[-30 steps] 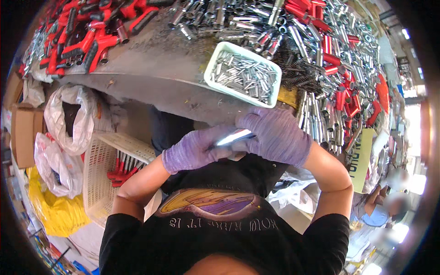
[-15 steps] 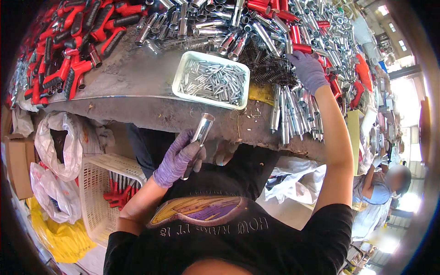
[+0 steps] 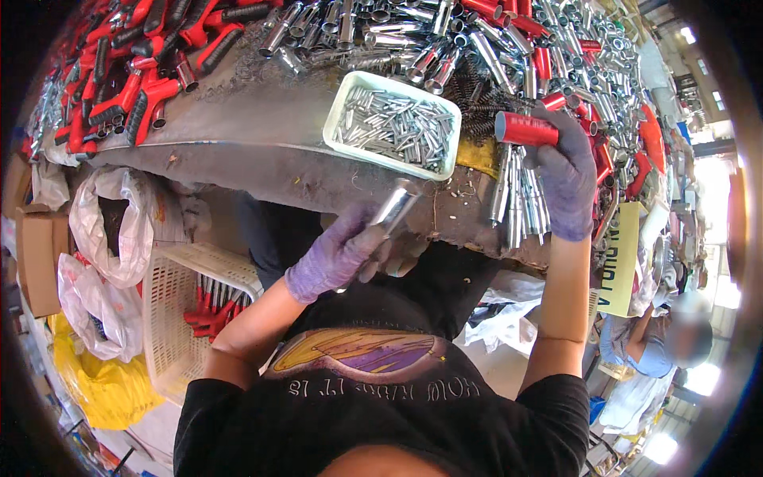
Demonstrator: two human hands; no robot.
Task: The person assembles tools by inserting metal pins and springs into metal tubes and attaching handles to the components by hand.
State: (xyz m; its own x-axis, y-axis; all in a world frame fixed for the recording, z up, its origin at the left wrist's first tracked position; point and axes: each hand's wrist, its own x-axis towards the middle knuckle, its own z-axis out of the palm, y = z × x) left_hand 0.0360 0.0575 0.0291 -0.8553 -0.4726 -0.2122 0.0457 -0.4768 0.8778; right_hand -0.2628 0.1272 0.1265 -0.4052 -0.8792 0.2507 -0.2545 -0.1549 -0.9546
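My left hand (image 3: 338, 254), in a purple glove, grips a shiny metal tube (image 3: 395, 208) at the near edge of the worktable, its open end tilted up toward the tray. My right hand (image 3: 566, 179), also gloved, holds a red cylindrical sleeve (image 3: 525, 129) above a row of silver tubes (image 3: 518, 195) on the table. A white rectangular tray (image 3: 342, 99) filled with small silver pins sits between the two hands, just beyond the left one.
Red-handled parts (image 3: 139, 75) are heaped at the table's far left; silver and red tubes (image 3: 509, 32) cover the far right. A white slatted basket (image 3: 179, 306), plastic bags (image 3: 111, 230) and a cardboard box (image 3: 40, 254) stand below left. Another person (image 3: 652, 350) sits at lower right.
My right hand left the metal tube, reached out to the pile on the right and came back with a red sleeve. My left hand kept the tube and raised it slightly.
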